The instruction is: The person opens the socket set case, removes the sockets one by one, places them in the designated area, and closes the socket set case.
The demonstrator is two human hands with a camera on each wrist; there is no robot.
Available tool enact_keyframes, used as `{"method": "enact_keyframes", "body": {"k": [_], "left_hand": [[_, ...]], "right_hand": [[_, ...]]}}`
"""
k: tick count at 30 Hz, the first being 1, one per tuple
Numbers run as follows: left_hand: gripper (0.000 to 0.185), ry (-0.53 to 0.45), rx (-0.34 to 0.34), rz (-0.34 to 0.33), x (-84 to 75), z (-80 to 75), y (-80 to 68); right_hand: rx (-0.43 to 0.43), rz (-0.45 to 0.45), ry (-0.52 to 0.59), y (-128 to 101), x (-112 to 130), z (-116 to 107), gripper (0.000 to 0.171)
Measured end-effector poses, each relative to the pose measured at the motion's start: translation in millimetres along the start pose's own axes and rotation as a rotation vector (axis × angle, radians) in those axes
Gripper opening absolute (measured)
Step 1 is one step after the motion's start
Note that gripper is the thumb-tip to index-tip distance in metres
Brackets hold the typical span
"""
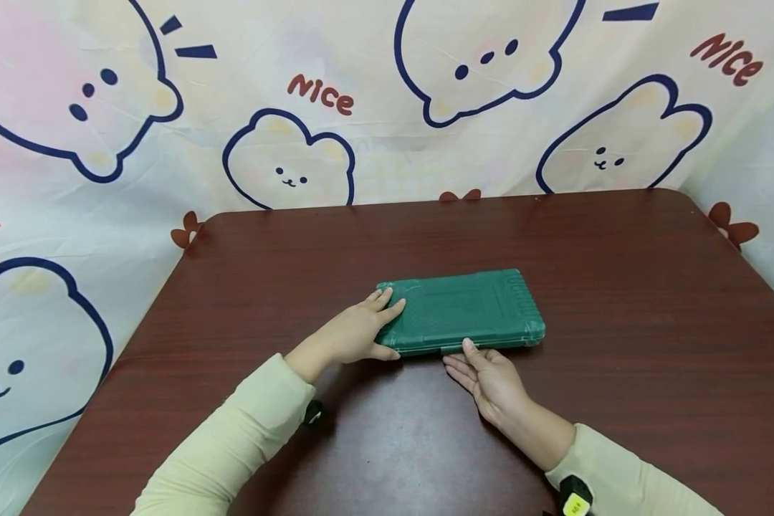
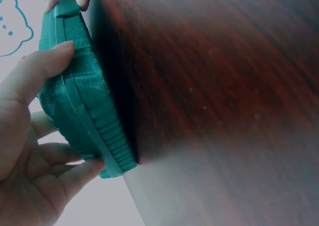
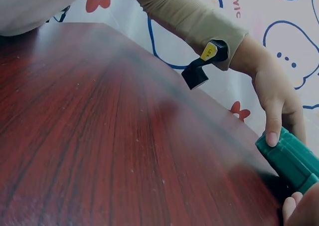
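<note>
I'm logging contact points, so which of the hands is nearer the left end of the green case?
Left. The left hand grips that end of the green case; the right hand touches its near edge, around the middle.

I can read the word "Nice" in red-brown letters on the bear cloth (image 1: pixel 374 154) behind my table, once in the middle and once at the top right (the tiny yellow tag (image 1: pixel 576 507) on my wrist is too small to read).

- Left hand (image 1: pixel 355 333): forearm reaches forward from lower left; fingers (image 1: pixel 387 304) lie straight on top, thumb curled against the near edge.
- Right hand (image 1: pixel 490 380): palm up, fingers (image 1: pixel 469 349) extended forward, tips touching.
</note>
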State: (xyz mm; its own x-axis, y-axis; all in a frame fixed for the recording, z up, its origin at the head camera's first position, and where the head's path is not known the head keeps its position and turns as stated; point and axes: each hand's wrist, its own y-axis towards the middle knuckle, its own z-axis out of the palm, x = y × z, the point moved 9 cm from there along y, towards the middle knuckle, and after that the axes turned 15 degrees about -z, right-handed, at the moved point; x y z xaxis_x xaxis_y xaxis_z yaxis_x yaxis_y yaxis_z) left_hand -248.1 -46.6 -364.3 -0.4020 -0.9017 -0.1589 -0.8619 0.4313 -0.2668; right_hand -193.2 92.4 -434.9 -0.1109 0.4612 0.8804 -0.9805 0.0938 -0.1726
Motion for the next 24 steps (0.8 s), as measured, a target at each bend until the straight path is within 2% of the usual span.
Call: {"method": "enact_keyframes", "body": {"k": [12, 17, 20, 24], "left_hand": [[0.080, 0.038, -0.003, 0.008, -0.2, -3.3, 0.3], [0.080, 0.025, 0.003, 0.023, 2.1, -3.7, -1.2], [0.081, 0.019, 0.007, 0.034, 2.9, -2.2, -2.1], [0.080, 0.002, -0.004, 0.048, 3.5, -2.2, -3.8]], "right_hand": [[-0.044, -0.036, -0.071, -4.4, 2.8, -3.6, 0.020], [0.004, -0.012, -0.067, -7.0, -0.1, -2.3, 0.016], [0.066, 0.019, -0.077, -10.8, -0.9, -1.0, 0.008], [0.176, 0.044, -0.103, -15.4, 2.0, 0.7, 0.011]]}}
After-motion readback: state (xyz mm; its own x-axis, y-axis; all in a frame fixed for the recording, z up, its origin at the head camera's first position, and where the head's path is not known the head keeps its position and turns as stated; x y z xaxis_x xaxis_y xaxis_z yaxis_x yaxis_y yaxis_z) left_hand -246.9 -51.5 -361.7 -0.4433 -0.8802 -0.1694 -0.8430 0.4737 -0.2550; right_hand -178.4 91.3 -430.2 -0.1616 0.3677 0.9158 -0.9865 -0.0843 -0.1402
